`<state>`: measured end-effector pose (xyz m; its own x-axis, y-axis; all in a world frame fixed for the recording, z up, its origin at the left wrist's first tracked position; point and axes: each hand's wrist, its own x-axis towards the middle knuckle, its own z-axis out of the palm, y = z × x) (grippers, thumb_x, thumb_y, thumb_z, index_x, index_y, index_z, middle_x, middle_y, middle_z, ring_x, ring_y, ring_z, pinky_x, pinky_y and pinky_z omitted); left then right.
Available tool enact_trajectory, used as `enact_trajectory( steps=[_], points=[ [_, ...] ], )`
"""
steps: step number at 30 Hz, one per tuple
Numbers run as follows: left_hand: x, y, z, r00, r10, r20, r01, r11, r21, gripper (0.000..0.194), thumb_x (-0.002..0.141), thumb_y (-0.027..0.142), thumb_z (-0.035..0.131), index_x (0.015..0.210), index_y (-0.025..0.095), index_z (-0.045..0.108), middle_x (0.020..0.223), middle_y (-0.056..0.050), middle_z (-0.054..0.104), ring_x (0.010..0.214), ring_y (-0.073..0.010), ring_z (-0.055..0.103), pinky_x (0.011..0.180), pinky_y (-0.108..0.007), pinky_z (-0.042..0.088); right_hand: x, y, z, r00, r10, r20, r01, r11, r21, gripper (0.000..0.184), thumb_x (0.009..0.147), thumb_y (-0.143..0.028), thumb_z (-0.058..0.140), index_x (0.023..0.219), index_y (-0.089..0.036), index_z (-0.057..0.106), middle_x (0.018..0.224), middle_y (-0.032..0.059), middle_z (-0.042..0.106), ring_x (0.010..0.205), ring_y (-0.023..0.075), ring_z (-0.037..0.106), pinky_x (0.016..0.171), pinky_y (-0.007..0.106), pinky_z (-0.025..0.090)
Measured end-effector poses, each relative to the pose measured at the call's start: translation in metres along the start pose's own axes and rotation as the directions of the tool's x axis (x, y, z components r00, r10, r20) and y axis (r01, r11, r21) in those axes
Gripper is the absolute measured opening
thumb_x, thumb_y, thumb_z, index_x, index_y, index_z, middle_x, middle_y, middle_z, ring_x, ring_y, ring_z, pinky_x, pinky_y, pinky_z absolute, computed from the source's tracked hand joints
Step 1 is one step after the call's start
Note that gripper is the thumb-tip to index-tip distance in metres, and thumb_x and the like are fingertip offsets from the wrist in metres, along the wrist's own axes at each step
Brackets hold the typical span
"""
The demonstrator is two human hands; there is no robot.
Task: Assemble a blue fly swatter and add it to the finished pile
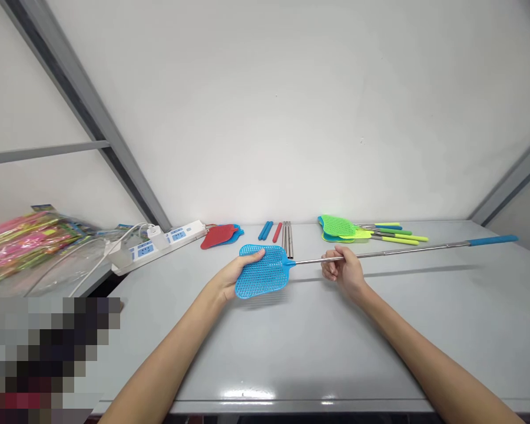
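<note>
Blue fly swatter spanning two hands.
Left hand is pinching its head; right hand is curling around the shaft.

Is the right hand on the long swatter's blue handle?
No, the right hand holds the metal rod, with the blue handle farther out to the right.

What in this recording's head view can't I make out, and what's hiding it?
- Left hand's fingertips, head view: behind the blue fly swatter.
- Bagged items, head view: glare, blur, left edge.
- Blue swatter head, head view: mostly under the red swatter head.
- Lower left corner, head view: pixelated.
</note>
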<state>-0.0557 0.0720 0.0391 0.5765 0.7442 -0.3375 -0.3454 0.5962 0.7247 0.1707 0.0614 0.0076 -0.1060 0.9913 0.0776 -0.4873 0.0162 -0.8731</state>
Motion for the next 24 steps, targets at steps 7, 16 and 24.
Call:
enact_trajectory(
  steps=[7, 16, 24],
  points=[
    [-0.001, 0.000, 0.004, 0.999, 0.035, -0.035, -0.032, 0.997, 0.074, 0.034, 0.073, 0.025, 0.054, 0.103, 0.009, 0.055, 0.100, -0.013, 0.060, 0.094, -0.0267, 0.055, 0.085, -0.041, 0.041, -0.001, 0.006, 0.001, 1.000, 0.009, -0.010, -0.009, 1.000, 0.017, 0.044, 0.073, -0.034, 0.033, 0.032, -0.018, 0.037, 0.032, -0.0026, 0.024, 0.028, 0.0080, 0.026, 0.034, 0.022, 0.018],
    [0.000, -0.001, 0.003, 0.997, 0.059, -0.059, -0.052, 0.991, 0.123, 0.036, 0.073, 0.028, 0.053, 0.104, 0.009, 0.054, 0.103, -0.016, 0.059, 0.093, -0.0276, 0.055, 0.083, -0.042, 0.042, -0.002, 0.011, 0.001, 0.999, 0.050, -0.001, -0.050, 0.998, 0.027, 0.043, 0.073, -0.036, 0.033, 0.033, -0.018, 0.034, 0.033, -0.0034, 0.022, 0.029, 0.0082, 0.026, 0.035, 0.022, 0.018],
    [0.001, -0.006, 0.002, 0.987, 0.120, -0.110, -0.099, 0.979, 0.177, 0.036, 0.071, 0.027, 0.055, 0.102, 0.009, 0.055, 0.098, -0.015, 0.061, 0.087, -0.0274, 0.058, 0.080, -0.041, 0.044, -0.002, 0.013, 0.001, 0.994, 0.110, -0.025, -0.107, 0.990, 0.087, 0.043, 0.073, -0.036, 0.033, 0.034, -0.018, 0.032, 0.032, -0.0043, 0.019, 0.028, 0.0079, 0.023, 0.036, 0.023, 0.018]
  ],
)
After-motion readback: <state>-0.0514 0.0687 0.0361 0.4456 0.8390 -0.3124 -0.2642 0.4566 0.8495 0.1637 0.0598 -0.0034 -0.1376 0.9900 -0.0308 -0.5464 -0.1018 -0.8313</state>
